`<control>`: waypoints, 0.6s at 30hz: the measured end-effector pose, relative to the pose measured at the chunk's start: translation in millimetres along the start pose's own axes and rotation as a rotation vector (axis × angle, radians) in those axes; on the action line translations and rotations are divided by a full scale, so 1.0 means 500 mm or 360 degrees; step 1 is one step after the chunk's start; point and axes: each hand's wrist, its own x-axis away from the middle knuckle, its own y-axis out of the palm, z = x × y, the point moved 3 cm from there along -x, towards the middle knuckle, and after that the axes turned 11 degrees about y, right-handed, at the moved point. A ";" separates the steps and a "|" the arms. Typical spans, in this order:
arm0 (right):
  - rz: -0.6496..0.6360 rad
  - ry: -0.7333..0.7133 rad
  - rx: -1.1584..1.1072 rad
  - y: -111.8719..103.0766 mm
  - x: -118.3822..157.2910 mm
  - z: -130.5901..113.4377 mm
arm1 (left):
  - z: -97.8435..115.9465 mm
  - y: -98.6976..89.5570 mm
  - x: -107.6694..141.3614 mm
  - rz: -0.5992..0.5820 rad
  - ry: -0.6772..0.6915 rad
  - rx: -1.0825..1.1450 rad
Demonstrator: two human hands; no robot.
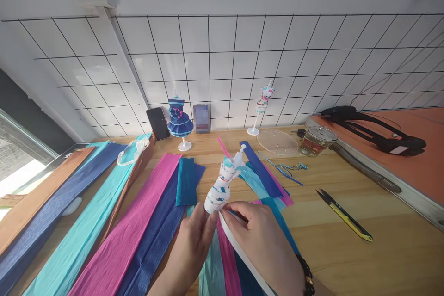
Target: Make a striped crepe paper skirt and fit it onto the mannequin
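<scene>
A small white mannequin torso (222, 184) with teal and pink patches leans over the table, neck toward the upper right. Its lower end is gripped by the closed fingers of my left hand (194, 240). My right hand (258, 231), its fingers pinched together, holds a narrow white strip (239, 250) against the torso's bottom edge; the strip runs down beneath this hand. A thin pink piece (223, 147) sticks up behind the torso's shoulder. Strips of crepe paper, among them a magenta one (227, 254) and a pale aqua one (212, 266), lie under and between my hands.
Long crepe strips (138, 215) cover the wooden table's left side. A blue-dressed mannequin (179, 118), a phone (158, 123) and another mannequin (264, 99) stand near the tiled wall. At right are yellow-black snips (345, 215), a glass jar (317, 140) and a black-framed object (376, 132).
</scene>
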 end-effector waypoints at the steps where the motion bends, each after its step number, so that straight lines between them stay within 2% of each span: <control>1: 0.0000 0.0021 0.0020 -0.001 0.000 0.000 | 0.001 0.001 0.000 0.0003 0.0007 -0.0013; 7: -0.0048 0.0162 0.0121 -0.007 -0.003 0.004 | 0.014 -0.002 0.001 0.0189 -0.0038 0.0144; 11: -0.0109 0.0096 0.0062 -0.009 -0.003 0.008 | 0.014 0.001 0.001 0.0097 -0.0074 0.0427; 15: -0.0179 -0.0015 0.0039 -0.009 -0.001 0.011 | 0.010 0.009 -0.003 0.0042 -0.0223 0.0889; 18: -0.0183 0.0003 0.0018 -0.007 -0.002 0.020 | 0.015 0.011 -0.007 0.0043 -0.0335 0.1114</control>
